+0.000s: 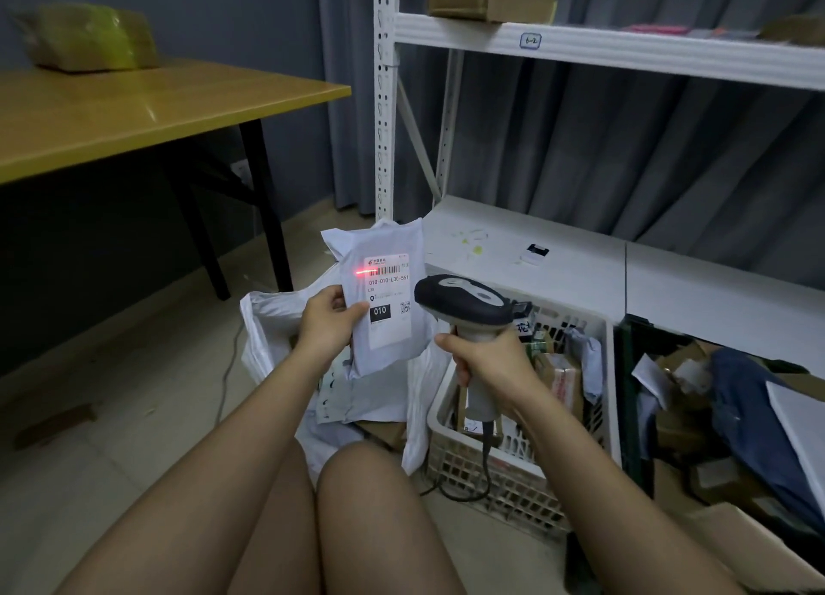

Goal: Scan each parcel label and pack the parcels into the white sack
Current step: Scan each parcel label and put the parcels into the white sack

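My left hand (328,322) grips a grey-white mailer parcel (384,349) by its left edge and holds it upright, label facing me. A red scan line lies across the barcode on the label (387,299). My right hand (484,362) is wrapped round the handle of a black and grey barcode scanner (464,302), whose head points at the label from the right. Below the parcel, the white sack (272,322) stands open on the floor with several mailers inside.
A white plastic crate (504,474) of parcels sits to the right of the sack, and a dark crate (629,416) of boxes further right. White shelving (580,255) stands behind. A yellow table (134,112) is at the left. My knees are at the bottom.
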